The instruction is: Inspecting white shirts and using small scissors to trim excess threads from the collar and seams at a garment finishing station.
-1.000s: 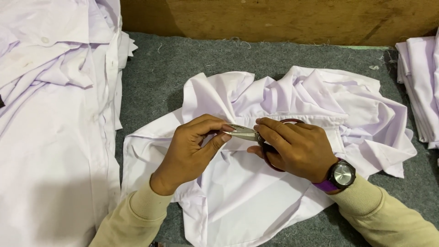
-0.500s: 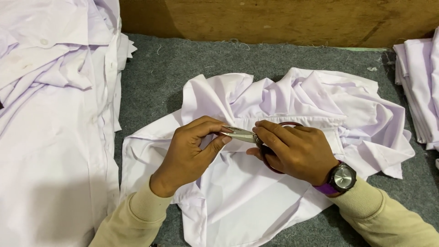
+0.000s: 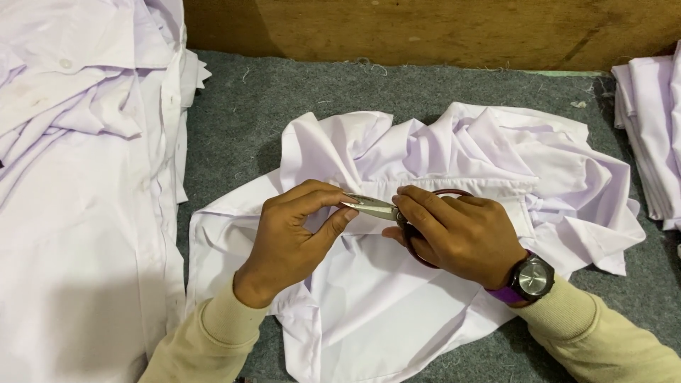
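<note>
Here both hands' fingers [image 3: 323,213] clench scissors [image 3: 372,206] over a shirt [image 3: 397,312], shirt piles [image 3: 78,213] flanking.

The only view comes from the person's head and looks steeply down, quite near. It faces the grey table [image 3: 284,106] and the wooden wall [image 3: 425,28] behind.

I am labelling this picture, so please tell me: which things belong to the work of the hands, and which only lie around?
In the work:
- left hand, pinching the fabric
- right hand, holding the snips
- snips
- crumpled white shirt

Lying around:
- pile of white shirts on the left
- folded white stack on the right
- grey felt table
- wooden board
</note>
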